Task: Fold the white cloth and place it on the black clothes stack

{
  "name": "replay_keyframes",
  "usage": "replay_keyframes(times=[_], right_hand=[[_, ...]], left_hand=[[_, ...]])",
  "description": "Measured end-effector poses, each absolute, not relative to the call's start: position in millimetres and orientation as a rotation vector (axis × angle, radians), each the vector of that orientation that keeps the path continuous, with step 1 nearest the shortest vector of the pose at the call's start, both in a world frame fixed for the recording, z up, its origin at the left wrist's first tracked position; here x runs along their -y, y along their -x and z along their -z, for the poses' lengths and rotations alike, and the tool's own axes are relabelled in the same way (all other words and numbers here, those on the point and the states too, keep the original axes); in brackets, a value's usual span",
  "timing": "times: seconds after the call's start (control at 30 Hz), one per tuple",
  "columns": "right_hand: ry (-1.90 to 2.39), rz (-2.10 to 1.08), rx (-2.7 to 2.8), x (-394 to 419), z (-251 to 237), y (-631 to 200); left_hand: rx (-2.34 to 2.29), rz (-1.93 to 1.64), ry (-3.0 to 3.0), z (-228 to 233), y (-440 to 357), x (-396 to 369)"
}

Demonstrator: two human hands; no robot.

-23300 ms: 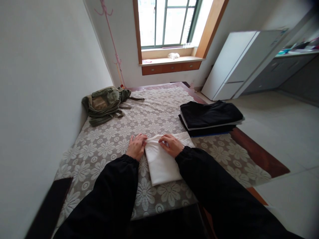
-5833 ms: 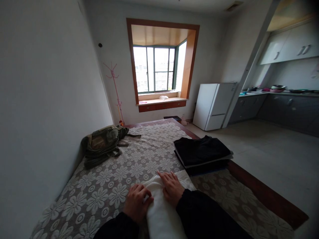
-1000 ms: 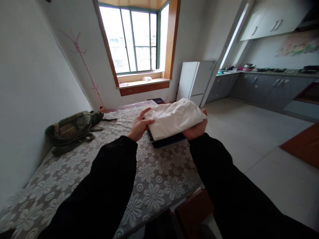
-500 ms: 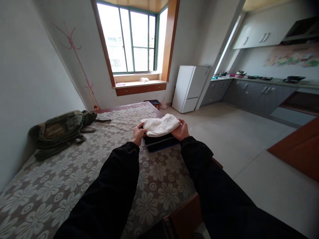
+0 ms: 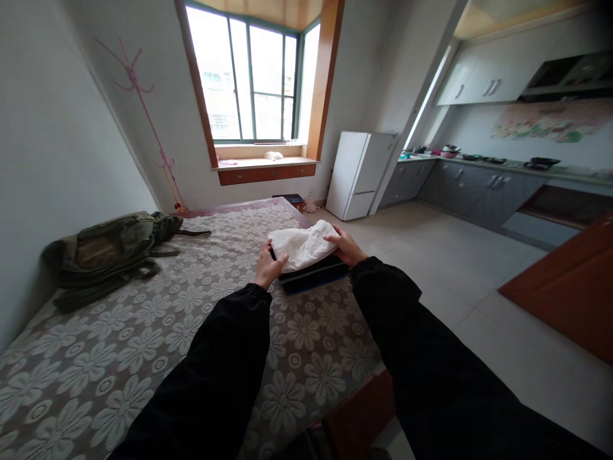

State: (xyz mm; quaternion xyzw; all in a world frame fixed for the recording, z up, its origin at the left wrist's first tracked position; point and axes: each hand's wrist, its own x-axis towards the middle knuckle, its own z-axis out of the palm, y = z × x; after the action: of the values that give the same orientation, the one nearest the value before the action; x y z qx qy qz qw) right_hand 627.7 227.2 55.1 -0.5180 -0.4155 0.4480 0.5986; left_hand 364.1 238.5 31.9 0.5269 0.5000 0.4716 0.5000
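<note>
A folded white cloth (image 5: pixel 302 248) lies on top of a dark flat stack (image 5: pixel 313 276), which looks like folded dark fabric with a grey stripe and a blue lower edge. My left hand (image 5: pixel 270 264) grips the cloth's left end, thumb on top and the other fingers partly hidden at the edge. At the opposite end my right hand (image 5: pixel 348 247) pinches the cloth, its thumb lying over the white fabric and its palm beside the dark stack. The stack rests on a table covered with a flower-patterned cloth (image 5: pixel 303 331).
An olive backpack (image 5: pixel 112 252) lies at the table's left side by the wall. A pink coat stand (image 5: pixel 143 102) stands behind it. Beyond the table are a window ledge (image 5: pixel 265 161), a white fridge (image 5: pixel 361 174) and kitchen cabinets (image 5: pixel 479 191). A wooden chair (image 5: pixel 361 415) is close below me.
The white cloth has settled lower and slightly left over the dark stack. My right thumb has moved onto its top, and my left hand has shifted a little down. The view has turned slightly right.
</note>
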Motion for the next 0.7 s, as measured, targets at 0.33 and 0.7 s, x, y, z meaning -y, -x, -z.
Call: replay_keyframes(times=[0.33,0.7], right_hand=[[1.384,-0.825,1.147,-214,-54,-647],[1.566,-0.447,1.451,-210,-54,-653]], left_hand=[[-1.205,-1.172,-1.367,-23,-362,-229],[-1.234,-1.296,-1.344,-14,-365,-218]])
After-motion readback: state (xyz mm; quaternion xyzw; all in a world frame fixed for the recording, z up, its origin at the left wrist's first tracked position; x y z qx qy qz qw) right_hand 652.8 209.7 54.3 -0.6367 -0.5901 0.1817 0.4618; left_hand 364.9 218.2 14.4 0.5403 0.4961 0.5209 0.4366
